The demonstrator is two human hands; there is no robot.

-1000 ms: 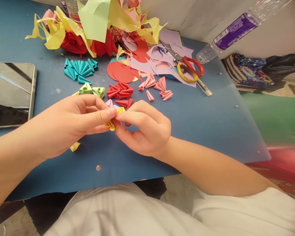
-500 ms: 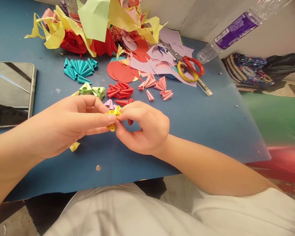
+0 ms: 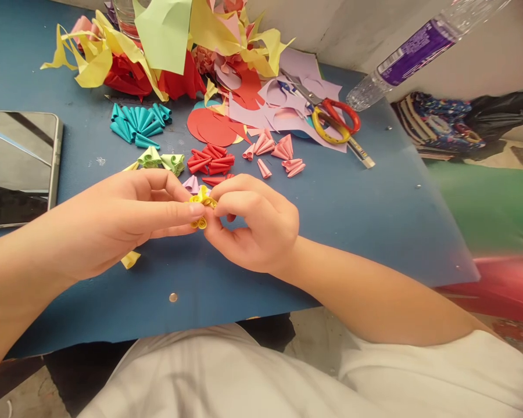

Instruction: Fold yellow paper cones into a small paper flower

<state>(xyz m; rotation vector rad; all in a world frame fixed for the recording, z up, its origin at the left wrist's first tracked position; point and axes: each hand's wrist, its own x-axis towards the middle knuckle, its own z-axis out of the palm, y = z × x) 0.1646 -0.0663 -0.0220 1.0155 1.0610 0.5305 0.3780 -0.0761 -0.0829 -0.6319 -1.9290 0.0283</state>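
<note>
Between thumb and fingers, my left hand (image 3: 135,215) pinches a small cluster of yellow rolled paper cones (image 3: 201,204) with spiral ends. From the other side, my right hand (image 3: 255,223) is closed, its thumb and index fingertips on the right edge of the same cluster. Just beyond the hands lie red paper cones (image 3: 211,159), green paper cones (image 3: 150,158) and lilac cones (image 3: 192,184), partly hidden by the fingers. Pink cones (image 3: 283,147) lie to the right, teal cones (image 3: 139,123) further back. A yellow cone (image 3: 131,259) rests below my left hand.
A phone (image 3: 20,168) lies at the left of the blue table (image 3: 353,203). Behind the cones are crumpled paper scraps (image 3: 165,46), red paper circles (image 3: 211,125), scissors (image 3: 331,119) and a cutter (image 3: 361,152). A plastic bottle (image 3: 414,55) stands at the back right.
The right fingers have parted a little at the cluster's right edge, and the yellow cluster is turned slightly. The whole view has shifted a few pixels; the other things lie as before.
</note>
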